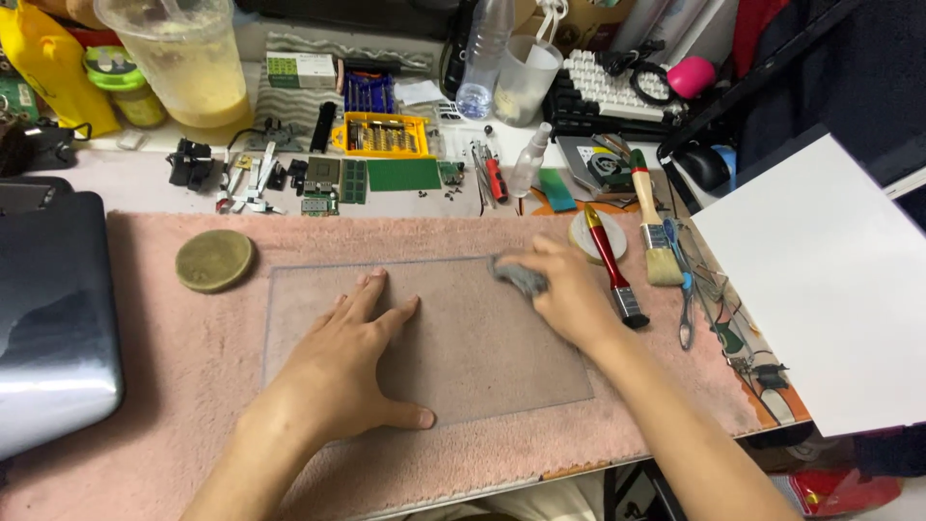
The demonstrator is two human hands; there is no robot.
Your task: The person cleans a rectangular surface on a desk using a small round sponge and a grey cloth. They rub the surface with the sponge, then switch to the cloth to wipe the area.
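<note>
The left hand [352, 362] lies flat, fingers spread, pinning the clear sheet [424, 338]; the right hand [559, 289] pinches a grey cloth [519, 277], wiping the sheet's far corner. Next, judging by this, strokes toward the left hand.

left hand [352, 362] flat, right hand [564, 289] curled

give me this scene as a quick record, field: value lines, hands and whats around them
left hand: left hand pressed flat, fingers spread, on the clear sheet
right hand: right hand holds a small grey cloth against the sheet's far edge
surface: clear sheet lies on a pink towel
right of hands: red-handled brush, wider tan-bristled brush
left of hands: round olive disc, dark laptop
behind towel: yellow screwdriver bit case, green circuit boards, small spray bottle
</note>
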